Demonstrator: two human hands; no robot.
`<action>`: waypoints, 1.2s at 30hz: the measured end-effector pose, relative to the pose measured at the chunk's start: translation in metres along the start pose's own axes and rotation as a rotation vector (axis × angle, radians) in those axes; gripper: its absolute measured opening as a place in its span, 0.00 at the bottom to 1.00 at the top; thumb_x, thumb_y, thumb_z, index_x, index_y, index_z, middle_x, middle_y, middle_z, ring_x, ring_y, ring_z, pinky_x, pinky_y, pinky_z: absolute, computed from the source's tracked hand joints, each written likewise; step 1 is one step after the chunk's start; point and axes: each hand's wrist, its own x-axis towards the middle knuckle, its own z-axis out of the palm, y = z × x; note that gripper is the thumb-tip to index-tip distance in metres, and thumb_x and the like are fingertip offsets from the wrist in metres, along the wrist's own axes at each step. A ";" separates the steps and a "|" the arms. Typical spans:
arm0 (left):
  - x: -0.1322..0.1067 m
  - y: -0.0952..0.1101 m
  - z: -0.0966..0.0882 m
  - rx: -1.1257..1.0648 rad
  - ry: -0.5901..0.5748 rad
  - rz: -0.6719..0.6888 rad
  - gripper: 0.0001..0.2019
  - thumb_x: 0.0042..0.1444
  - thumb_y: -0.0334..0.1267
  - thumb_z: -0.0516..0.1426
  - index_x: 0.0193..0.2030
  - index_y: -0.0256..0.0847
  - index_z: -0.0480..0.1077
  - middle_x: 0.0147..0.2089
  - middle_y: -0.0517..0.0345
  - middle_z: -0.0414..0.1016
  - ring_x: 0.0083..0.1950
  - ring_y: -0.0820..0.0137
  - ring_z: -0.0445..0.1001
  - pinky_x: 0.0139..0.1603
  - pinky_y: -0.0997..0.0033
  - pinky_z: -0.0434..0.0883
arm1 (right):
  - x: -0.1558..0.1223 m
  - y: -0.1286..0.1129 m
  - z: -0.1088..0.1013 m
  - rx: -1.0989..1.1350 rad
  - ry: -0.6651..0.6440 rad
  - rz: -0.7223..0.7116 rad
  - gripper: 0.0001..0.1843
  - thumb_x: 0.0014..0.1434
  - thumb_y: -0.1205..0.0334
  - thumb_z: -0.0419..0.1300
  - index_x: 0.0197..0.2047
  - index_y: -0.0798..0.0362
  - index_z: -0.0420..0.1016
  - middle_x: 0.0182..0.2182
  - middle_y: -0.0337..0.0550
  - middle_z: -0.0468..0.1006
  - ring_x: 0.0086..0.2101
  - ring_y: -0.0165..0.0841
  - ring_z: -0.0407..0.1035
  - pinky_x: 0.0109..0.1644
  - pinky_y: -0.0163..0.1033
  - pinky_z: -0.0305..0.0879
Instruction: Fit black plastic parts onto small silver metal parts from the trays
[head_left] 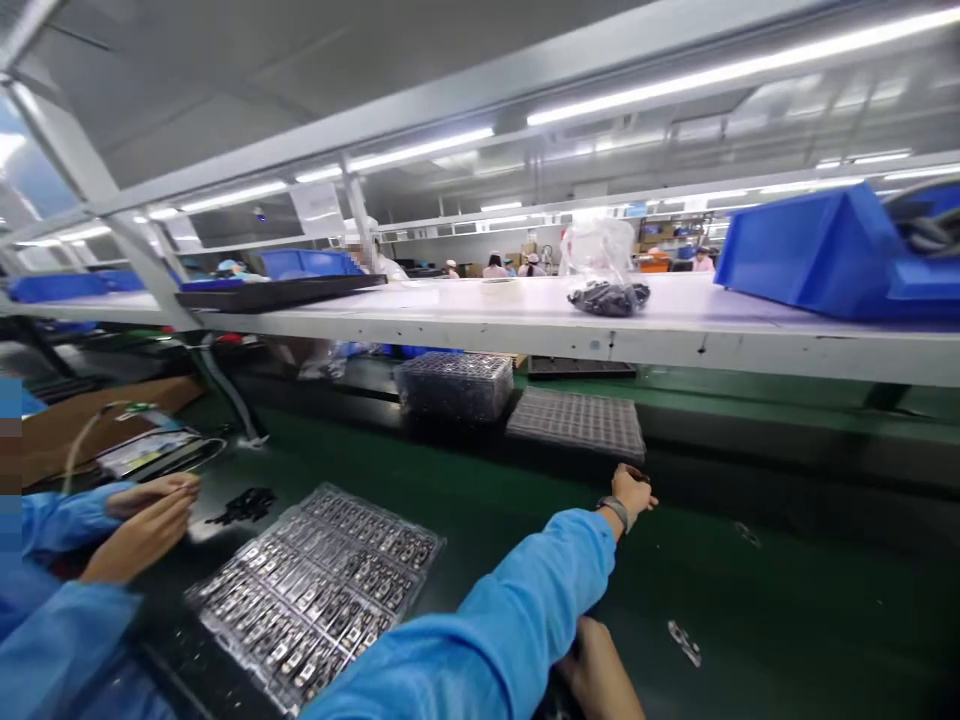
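Observation:
My left arm in a blue sleeve reaches out across the dark green bench. At its end my left hand (pixel 634 488), with a band on the wrist, is closed near the front corner of a clear compartment tray (pixel 577 420); what its fingers hold is too small to make out. Below that sleeve is my right hand (pixel 600 670), its fingers hidden behind the arm. A small metal part (pixel 684 642) lies on the bench to the right, and a fainter small part (pixel 747 534) sits farther back. Left of my arm lies a clear tray filled with small metal parts (pixel 322 590).
A co-worker's hands (pixel 146 525) are together at the left, beside a pile of black pieces (pixel 251 505). Stacked trays (pixel 457 385) stand at the back. Overhead runs a white shelf (pixel 465 325) with a blue bin (pixel 810 250) and a plastic bag (pixel 604 265).

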 end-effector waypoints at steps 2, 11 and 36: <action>-0.010 0.014 -0.022 -0.039 0.048 0.005 0.20 0.45 0.26 0.68 0.41 0.41 0.65 0.34 0.53 0.72 0.28 0.67 0.77 0.29 0.69 0.70 | 0.000 0.003 -0.002 0.019 -0.005 0.021 0.07 0.46 0.54 0.60 0.27 0.46 0.77 0.27 0.46 0.82 0.31 0.48 0.77 0.37 0.46 0.73; -0.157 0.047 -0.183 -0.161 0.027 0.155 0.23 0.44 0.37 0.71 0.46 0.35 0.72 0.29 0.58 0.72 0.25 0.73 0.72 0.25 0.75 0.68 | 0.002 -0.012 -0.007 0.256 -0.023 0.053 0.19 0.52 0.41 0.64 0.27 0.47 0.70 0.22 0.43 0.78 0.21 0.39 0.72 0.24 0.40 0.67; -0.237 -0.010 -0.174 0.082 -0.224 -0.005 0.23 0.52 0.44 0.70 0.49 0.34 0.71 0.33 0.58 0.75 0.27 0.74 0.72 0.30 0.73 0.69 | -0.010 -0.048 -0.038 0.572 0.043 0.239 0.26 0.53 0.38 0.71 0.37 0.49 0.67 0.26 0.40 0.82 0.21 0.30 0.70 0.30 0.36 0.68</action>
